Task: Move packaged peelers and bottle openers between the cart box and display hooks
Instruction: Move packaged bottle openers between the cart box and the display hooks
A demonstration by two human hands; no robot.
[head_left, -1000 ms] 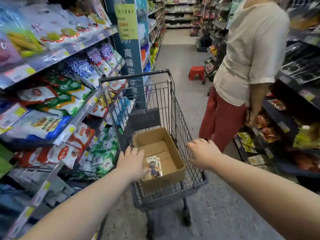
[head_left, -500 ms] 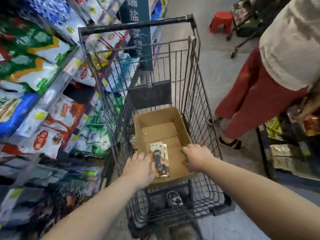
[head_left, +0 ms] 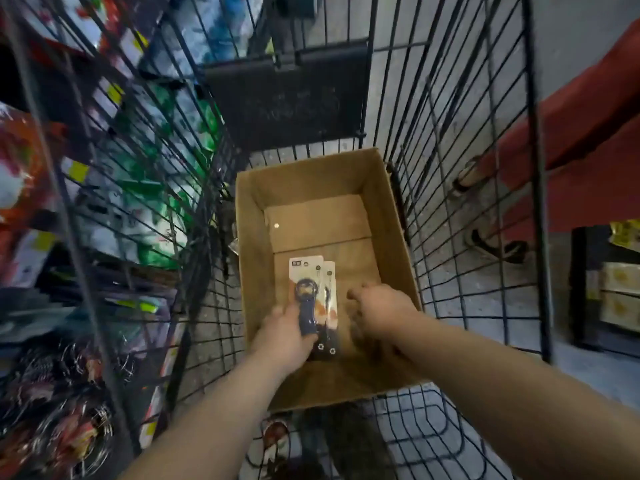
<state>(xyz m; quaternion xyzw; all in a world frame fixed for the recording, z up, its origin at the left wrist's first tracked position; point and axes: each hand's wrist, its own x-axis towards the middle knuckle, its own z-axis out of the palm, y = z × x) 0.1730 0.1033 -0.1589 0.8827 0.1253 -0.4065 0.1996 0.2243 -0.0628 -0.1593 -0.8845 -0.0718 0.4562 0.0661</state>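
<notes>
An open cardboard box [head_left: 391,216] sits in the wire cart [head_left: 460,140]. On the box floor lie two carded packages: a dark blue bottle opener package [head_left: 304,289] on top and a second package [head_left: 329,292] partly under it to the right. My left hand [head_left: 282,336] is inside the box, fingers closed around the lower end of the bottle opener package. My right hand [head_left: 379,308] is in the box just right of the packages, fingers curled, with nothing visible in it. No display hooks are in view.
Shelves of bagged goods [head_left: 86,168] press close on the cart's left. Another person's red trousers [head_left: 585,140] and sandalled feet [head_left: 491,244] stand right of the cart. A low shelf of packets [head_left: 616,292] is at the far right. The cart's dark flap [head_left: 287,98] is behind the box.
My view has dropped closer over the box. Both hands went from the box's near rim down inside; the left hand has taken hold of the bottle opener package.
</notes>
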